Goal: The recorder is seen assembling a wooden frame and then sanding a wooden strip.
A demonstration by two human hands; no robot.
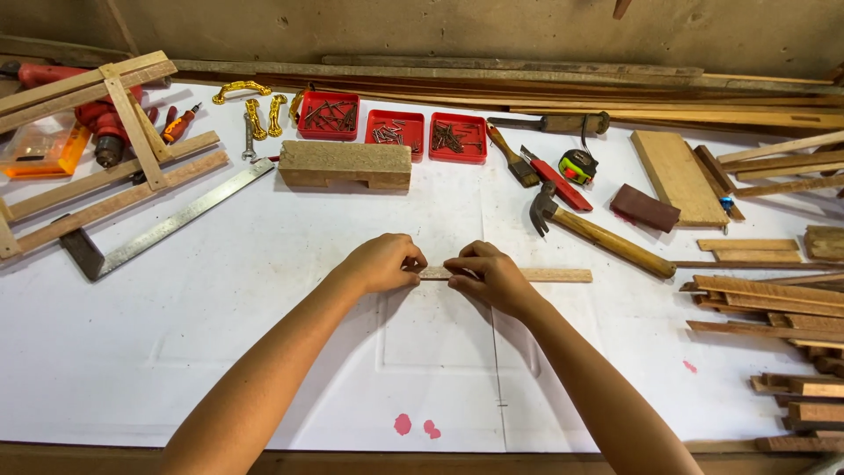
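A thin wooden strip (527, 275) lay flat near the middle of the white worktop (220, 290), running left to right. Both hands met over its left end, so that end was hidden; only the right stretch showed clear. The left hand (382, 262) curled its fingers (411, 262) down onto the strip, and the right hand (486, 274) pinched it with its fingers (459, 264) just beside the left ones. Both sets of fingers were closed narrow on the wood, though the fingertips themselves were tucked under and hard to make out.

Just beyond the strip to the right lay a hammer (607, 236) with a wooden handle, its head pointing toward the back. Near it were a red-handled tool (558, 180) whose working end could not be told, a brush (512, 157), a yellow-and-black tape measure (578, 165) and a dark red block (644, 208). A flat board (677, 176) lay past these.

Further back, a notched wooden block (345, 165) stood before three red trays (396, 134) of nails or screws, too small to tell apart. Gold-coloured handles (255, 105) lay left of the trays. A steel try square (158, 230) lay on the left, its stock partly under a wooden frame (97, 149) that ran out of view. Behind the frame a red power drill (101, 123) and an orange case (40, 145) were mostly covered.

Wood offcuts (774, 299) piled along the right edge were cut off by the view. Pink blotches (415, 427) marked the worktop near its front edge.
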